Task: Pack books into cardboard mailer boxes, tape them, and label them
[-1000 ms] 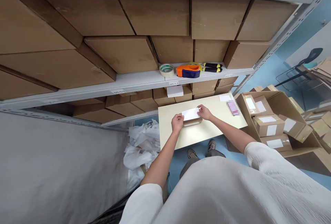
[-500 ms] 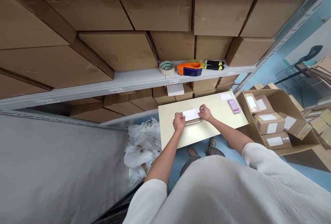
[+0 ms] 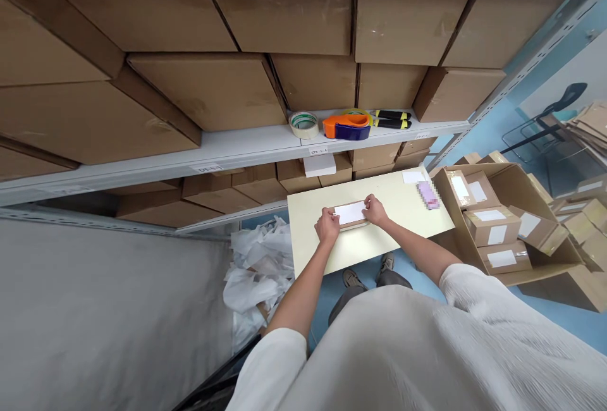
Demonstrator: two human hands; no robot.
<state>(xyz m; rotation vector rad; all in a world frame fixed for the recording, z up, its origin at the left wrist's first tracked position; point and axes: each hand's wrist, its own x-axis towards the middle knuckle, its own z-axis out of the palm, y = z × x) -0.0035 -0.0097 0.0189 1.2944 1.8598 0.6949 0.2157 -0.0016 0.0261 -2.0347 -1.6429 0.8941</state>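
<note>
White paper spans the gap between your two hands: a blank-looking label (image 3: 349, 212), its left end at the fingers of your left hand (image 3: 327, 226) and its right end at those of your right hand (image 3: 375, 210). Each grip is narrow, thumb and fingers drawn together on the label's end. Right under it is a small brown box (image 3: 355, 227), sitting on the cream table (image 3: 308, 250) in front of you; brown cardboard shows around the label's edges. You cannot tell from this view whether the label touches the box all along.

Toward the table's far right corner lie a white slip (image 3: 413, 177) and, just beside it, a pink item (image 3: 428, 195), blurred out. Beyond the table, your shelf (image 3: 251, 145) carries big cartons (image 3: 313, 82), with a tape roll (image 3: 304, 125), an orange and blue dispenser (image 3: 347, 128) and yellow-black handles (image 3: 392, 123) along its front. To your right, an open carton (image 3: 516, 186) holds several labelled boxes (image 3: 492, 226). White plastic (image 3: 260, 265) lies crumpled in a heap left of the table.
</note>
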